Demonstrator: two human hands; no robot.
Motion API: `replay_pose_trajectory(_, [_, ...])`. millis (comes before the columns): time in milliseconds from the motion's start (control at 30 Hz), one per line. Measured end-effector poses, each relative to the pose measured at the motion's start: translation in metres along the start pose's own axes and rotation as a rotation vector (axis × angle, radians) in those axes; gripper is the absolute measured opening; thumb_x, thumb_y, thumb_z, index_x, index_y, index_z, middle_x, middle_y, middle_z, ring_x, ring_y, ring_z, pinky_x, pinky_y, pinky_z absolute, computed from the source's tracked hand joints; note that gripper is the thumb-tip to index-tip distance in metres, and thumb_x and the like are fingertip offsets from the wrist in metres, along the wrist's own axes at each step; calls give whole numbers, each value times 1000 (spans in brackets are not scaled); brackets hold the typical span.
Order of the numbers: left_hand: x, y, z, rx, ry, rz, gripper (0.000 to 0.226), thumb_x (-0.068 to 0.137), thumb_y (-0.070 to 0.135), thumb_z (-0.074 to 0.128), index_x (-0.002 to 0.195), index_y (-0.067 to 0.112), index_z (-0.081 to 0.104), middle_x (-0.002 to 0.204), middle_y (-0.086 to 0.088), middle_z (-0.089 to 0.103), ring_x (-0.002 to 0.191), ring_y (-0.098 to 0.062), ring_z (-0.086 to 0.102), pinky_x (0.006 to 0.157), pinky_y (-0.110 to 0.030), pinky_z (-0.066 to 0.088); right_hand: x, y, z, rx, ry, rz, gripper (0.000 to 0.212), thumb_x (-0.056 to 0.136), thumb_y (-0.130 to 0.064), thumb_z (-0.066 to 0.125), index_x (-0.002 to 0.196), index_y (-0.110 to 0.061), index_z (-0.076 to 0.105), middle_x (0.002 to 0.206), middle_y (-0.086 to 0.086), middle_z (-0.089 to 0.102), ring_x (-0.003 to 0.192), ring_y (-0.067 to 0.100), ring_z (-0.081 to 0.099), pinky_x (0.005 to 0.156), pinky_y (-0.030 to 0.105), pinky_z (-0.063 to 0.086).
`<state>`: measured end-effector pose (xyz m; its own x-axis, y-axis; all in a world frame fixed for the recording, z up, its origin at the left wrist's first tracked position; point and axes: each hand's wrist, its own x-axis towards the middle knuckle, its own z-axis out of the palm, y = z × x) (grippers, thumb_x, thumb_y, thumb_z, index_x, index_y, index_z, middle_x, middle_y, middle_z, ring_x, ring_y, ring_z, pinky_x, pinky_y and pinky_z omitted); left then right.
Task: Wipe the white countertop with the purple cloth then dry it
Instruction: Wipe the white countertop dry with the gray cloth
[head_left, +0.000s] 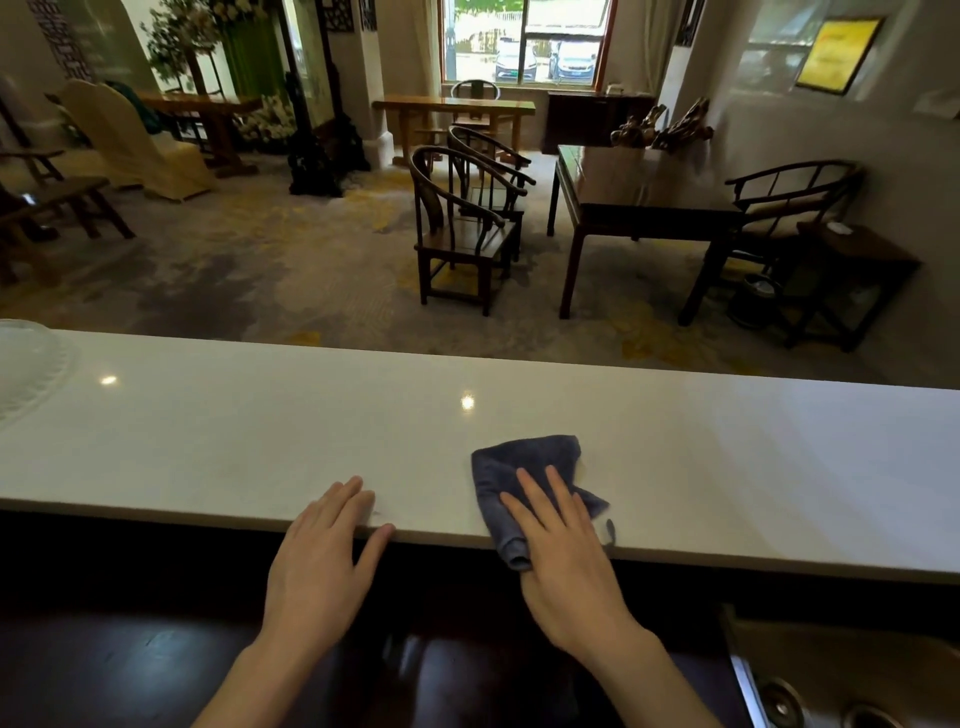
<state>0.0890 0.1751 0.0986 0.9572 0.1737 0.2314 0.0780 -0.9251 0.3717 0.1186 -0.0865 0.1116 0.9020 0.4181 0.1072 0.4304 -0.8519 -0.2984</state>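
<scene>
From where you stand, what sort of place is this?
Probably a teahouse or hotel lounge seen from behind its counter: a long white countertop, dark round-backed wooden chairs, and a dark wooden table on patterned carpet.

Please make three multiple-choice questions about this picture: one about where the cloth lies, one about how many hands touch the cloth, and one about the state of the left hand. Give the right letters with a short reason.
1. Where does the purple cloth lie?
A. On the near part of the white countertop, one fold hanging over the front edge
B. On the carpet
C. On a wooden chair

2. How many hands touch the cloth?
A. None
B. One
C. Two

3. What is the left hand doing?
A. Holding a bottle
B. Raised in the air
C. Resting open and empty on the countertop edge

Answers:
1 A: the cloth lies by the near edge, a fold drooping past it.
2 B: only the right hand presses flat on it.
3 C: its fingers lie spread on the edge, apart from the cloth.
</scene>
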Motion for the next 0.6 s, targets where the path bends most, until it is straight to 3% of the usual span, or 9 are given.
replay_pose_trajectory(333, [0,3,-1,-8,-3,-6,44,90,40,63,127,17,63,146,0,54,139,-20,44,115,-40,34,-26,82,-30,-34,74,301,68,93,-9,57,155,-21,32,169,2,12,156,28,-3,126,49,10])
replay_pose_trajectory(600, [-1,5,1,-15,-3,-2,45,92,39,60,130,17,60,148,-1,51,141,-20,41,117,-41,31,-2,75,-24,-65,117,431,61,101,-25,51,157,-24,28,170,2,11,156,31,-2,126,52,5])
